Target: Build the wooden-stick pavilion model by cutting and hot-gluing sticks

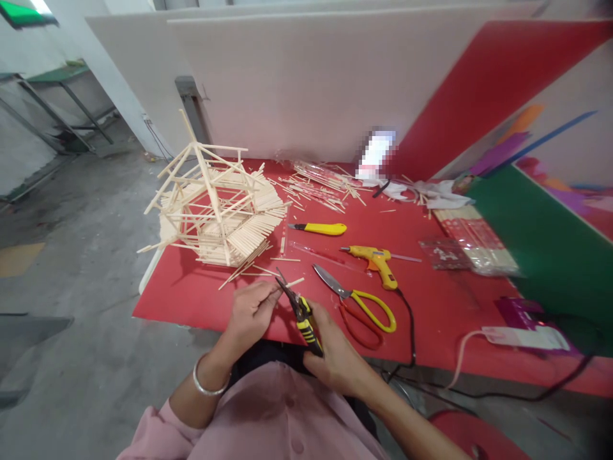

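Wooden stick (293, 282) pinched by left hand (252, 311) (cutters (301, 317) in right hand (335, 354)).

Cutter handles (309, 332): lower ends hidden inside the right hand (335, 358).
Thin stick (287, 284): one end covered by the left hand (251, 313) fingers.
Pixelated patch (376, 153): blurred, contents unreadable.
Packets (469, 246): contents too small to tell.
Surface (201, 300): right side cut off by the edge.
Forearms: run out of the bottom edge.
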Tool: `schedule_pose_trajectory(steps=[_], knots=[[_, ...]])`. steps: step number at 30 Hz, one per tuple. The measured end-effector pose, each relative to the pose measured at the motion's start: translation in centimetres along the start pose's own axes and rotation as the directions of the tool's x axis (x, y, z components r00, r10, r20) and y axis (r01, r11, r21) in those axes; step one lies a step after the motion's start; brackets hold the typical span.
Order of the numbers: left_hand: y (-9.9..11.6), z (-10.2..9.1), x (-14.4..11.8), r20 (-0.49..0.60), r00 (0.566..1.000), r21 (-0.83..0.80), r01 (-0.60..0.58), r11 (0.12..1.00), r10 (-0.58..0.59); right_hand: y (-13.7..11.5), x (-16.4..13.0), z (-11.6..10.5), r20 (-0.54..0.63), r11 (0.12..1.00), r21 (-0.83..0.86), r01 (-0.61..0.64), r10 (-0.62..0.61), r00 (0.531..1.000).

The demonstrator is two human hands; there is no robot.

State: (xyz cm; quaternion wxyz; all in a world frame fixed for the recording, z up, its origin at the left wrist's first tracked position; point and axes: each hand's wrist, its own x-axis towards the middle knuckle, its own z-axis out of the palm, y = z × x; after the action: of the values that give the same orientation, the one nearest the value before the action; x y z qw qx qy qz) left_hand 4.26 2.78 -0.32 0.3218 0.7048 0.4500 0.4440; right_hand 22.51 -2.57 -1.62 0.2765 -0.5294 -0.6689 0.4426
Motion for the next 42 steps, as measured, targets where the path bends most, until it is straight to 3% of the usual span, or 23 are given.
schedule_pose_trajectory(steps=[4, 8, 10, 14, 17, 20, 25, 28, 34, 37, 40, 42], knots=[[0.4, 0.0, 0.1, -0.018, 1.0, -0.001, -0.006, 1.0, 0.006, 0.0, 0.0, 0.1, -0.015, 0.998, 0.012, -0.057, 0.057, 0.998], [0.2, 0.0, -0.1, 0.049, 0.988, -0.125, 0.149, 0.981, -0.144, 0.1, -0.1, 0.3, -0.014, 0.996, -0.011, -0.091, 0.091, 0.996], [-0.2, 0.0, -0.1, 0.121, 0.962, -0.25, 0.267, 0.931, -0.244, 0.4, 0.0, 0.1, -0.006, 0.998, -0.022, -0.053, 0.052, 0.999], [-1.0, 0.2, 0.1, 0.283, 0.877, -0.474, 0.479, 0.739, -0.387, 1.0, 0.3, -0.3, 0.005, 0.998, -0.028, 0.049, -0.048, 0.999], [-1.1, 0.4, 0.4, 0.305, 0.847, -0.539, 0.531, 0.654, -0.436, 1.3, 0.5, -0.4, 0.016, 1.0, -0.019, -0.02, 0.02, 1.0], [-1.0, 0.7, 0.7, 0.277, 0.849, -0.577, 0.521, 0.629, -0.45, 1.1, 0.7, -0.4, 0.036, 0.996, 0.001, -0.089, 0.089, 0.995], [-1.3, 0.9, 0.9, 0.21, 0.865, -0.585, 0.484, 0.651, -0.455, 0.7, 0.8, -0.8, 0.109, 0.99, 0.096, -0.101, 0.091, 0.99], [-1.7, 0.6, 1.0, 0.157, 0.889, -0.534, 0.444, 0.72, -0.431, 0.9, 0.7, -1.3, 0.192, 0.979, 0.172, -0.109, 0.075, 0.978], [-1.7, 0.0, 1.3, 0.089, 0.935, -0.398, 0.35, 0.848, -0.344, 1.1, 0.5, -1.7, 0.185, 0.964, 0.224, -0.144, 0.103, 0.977], [-2.2, 0.4, 1.4, 0.149, 0.923, -0.497, 0.379, 0.781, -0.354, 1.2, 0.2, -1.4, 0.277, 0.878, 0.418, -0.232, 0.12, 0.953], [-3.0, 1.1, 1.4, 0.19, 0.893, -0.631, 0.429, 0.647, -0.407, 1.6, -0.1, -0.7, 0.464, 0.632, 0.642, -0.434, 0.13, 0.876], [-3.6, 1.5, 1.5, 0.159, 0.884, -0.68, 0.42, 0.6, -0.439, 2.0, 0.1, -0.5, 0.523, 0.499, 0.7, -0.511, 0.129, 0.843]])
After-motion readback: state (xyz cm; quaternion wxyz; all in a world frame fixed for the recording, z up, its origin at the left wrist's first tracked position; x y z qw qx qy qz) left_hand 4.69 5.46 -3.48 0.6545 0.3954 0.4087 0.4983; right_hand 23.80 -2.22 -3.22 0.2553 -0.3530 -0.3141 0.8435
